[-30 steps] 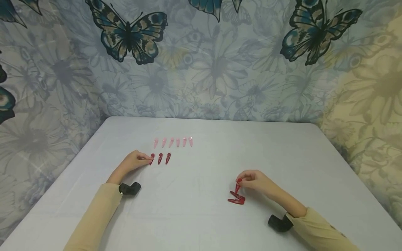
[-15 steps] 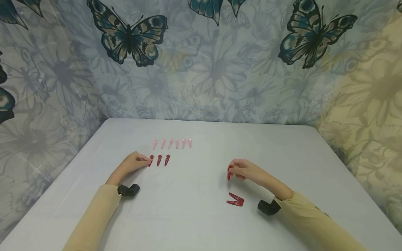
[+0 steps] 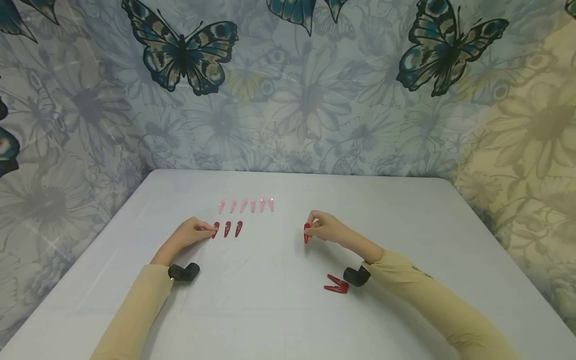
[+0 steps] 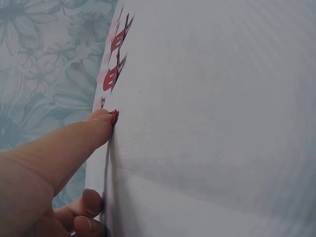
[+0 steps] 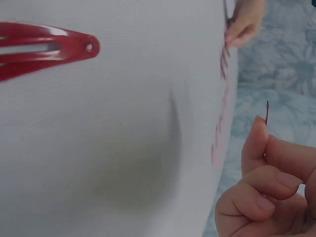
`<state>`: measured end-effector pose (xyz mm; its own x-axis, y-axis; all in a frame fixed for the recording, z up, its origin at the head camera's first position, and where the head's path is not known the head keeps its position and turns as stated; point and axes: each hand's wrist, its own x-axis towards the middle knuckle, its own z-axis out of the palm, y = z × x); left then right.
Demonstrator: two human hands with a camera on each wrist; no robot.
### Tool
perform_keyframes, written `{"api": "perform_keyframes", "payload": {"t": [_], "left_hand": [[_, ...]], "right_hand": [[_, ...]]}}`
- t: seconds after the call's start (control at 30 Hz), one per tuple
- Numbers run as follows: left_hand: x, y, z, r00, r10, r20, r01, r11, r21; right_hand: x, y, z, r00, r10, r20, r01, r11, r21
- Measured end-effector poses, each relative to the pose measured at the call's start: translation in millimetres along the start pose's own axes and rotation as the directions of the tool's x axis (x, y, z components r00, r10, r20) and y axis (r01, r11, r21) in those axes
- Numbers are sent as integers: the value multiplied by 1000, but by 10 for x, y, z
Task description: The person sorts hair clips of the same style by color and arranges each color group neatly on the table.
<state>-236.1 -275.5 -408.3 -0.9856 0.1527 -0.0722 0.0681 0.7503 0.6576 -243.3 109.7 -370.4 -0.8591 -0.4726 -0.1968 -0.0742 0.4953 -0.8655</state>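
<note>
A row of red snap hair clips lies on the white table, with my left hand [image 3: 194, 231] at its left end, thumb and finger pinching the leftmost red hair clip [image 4: 114, 117]. Beside it lie two more red clips, one in the middle [image 3: 227, 229] and one on the right [image 3: 239, 229]. My right hand [image 3: 327, 227] is raised above the table, right of the row. Between its thumb and forefinger it pinches another red hair clip [image 3: 307, 233], seen edge-on in the right wrist view. Two loose red clips [image 3: 335, 288] lie nearer the front, below the right forearm.
Behind the red row is a row of several pink hair clips [image 3: 244, 206]. The white table [image 3: 270, 300] reaches back to a wall with butterfly and flower pattern [image 3: 310, 100]. A black wrist camera is on each arm, the right one [image 3: 357, 276] close to the loose clips.
My right hand has lifted one red clip from the loose group and carried it forward and left. The left hand has stayed at the leftmost red clip.
</note>
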Motion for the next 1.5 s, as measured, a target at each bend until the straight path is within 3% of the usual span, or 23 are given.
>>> {"api": "perform_keyframes", "payload": {"t": [0.43,0.63,0.93,1.1,1.27,1.5], "left_hand": [[-12,-11,-1,1000,15,2,-15,1000,-13],[-19,-2,-2,1000,22,7,-22,999,-31],[-15,-5,-10,1000,17,13,-16,1000,-26],[1,-5,-15,999,29,22,-29,999,-23],[8,-16,-10,999,27,18,-27,999,-37],[-9,-6,-21,1000,4,11,-3,999,-44]], "right_hand": [[369,-221,378,999,-30,19,30,999,-43],[551,-323,560,999,-41,-14,41,999,-12],[815,-424,782,997,6,-79,-3,1000,30],[946,-432,871,993,-27,-116,23,999,-39],[1042,-406,966,986,-68,-150,50,991,-122],[1056,-409,1051,989,-73,-131,63,995,-77]]}}
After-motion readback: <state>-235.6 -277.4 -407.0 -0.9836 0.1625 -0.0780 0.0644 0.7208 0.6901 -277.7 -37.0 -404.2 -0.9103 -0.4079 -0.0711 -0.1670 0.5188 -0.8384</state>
